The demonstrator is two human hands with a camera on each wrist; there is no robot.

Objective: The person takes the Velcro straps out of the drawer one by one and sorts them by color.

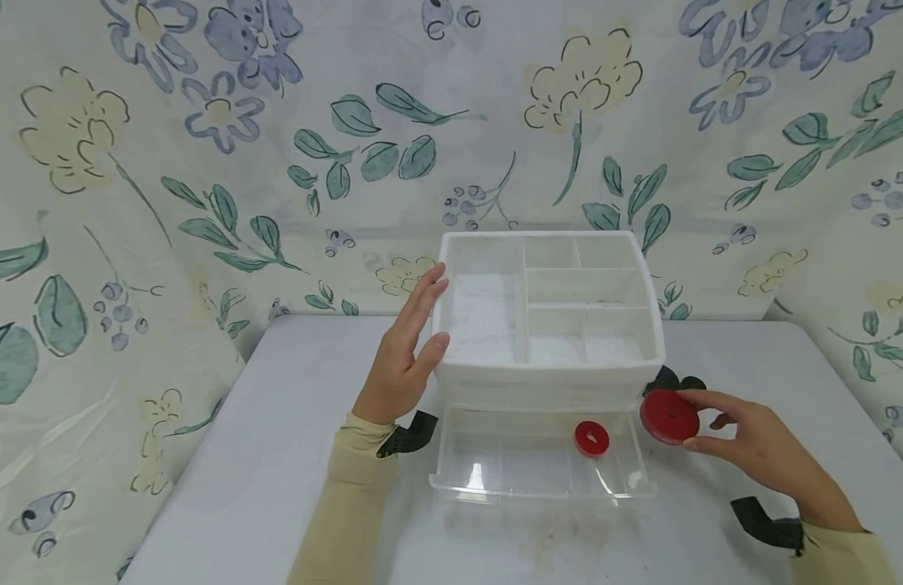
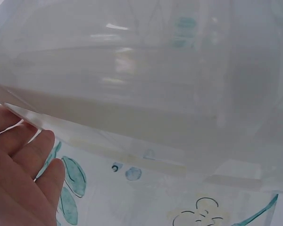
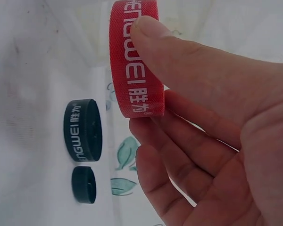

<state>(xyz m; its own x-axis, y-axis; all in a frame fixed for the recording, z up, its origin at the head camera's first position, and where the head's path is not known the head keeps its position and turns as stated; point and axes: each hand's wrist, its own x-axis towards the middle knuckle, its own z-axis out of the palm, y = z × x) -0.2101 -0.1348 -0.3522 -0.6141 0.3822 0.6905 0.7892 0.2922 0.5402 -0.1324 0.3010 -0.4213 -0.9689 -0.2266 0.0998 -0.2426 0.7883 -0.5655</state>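
Observation:
My left hand (image 1: 398, 357) lies along the left side of a white plastic organizer (image 1: 549, 377), its fingers extended and touching the side wall. The same fingers (image 2: 37, 146) show at the organizer's edge in the left wrist view. My right hand (image 1: 751, 439) pinches a large red roll of strap tape (image 1: 669, 416) between thumb and fingers, to the right of the pulled-out clear drawer (image 1: 505, 455). White lettering runs along the rim of that roll in the right wrist view. A smaller red roll (image 1: 601, 439) lies in the drawer's right part.
Two black rolls, a larger one (image 3: 80, 132) and a smaller one (image 3: 82, 185), stand on the white table (image 1: 275, 455) right of the organizer. Its top has several divided compartments. A floral cloth (image 1: 495, 97) hangs behind the table and along its sides.

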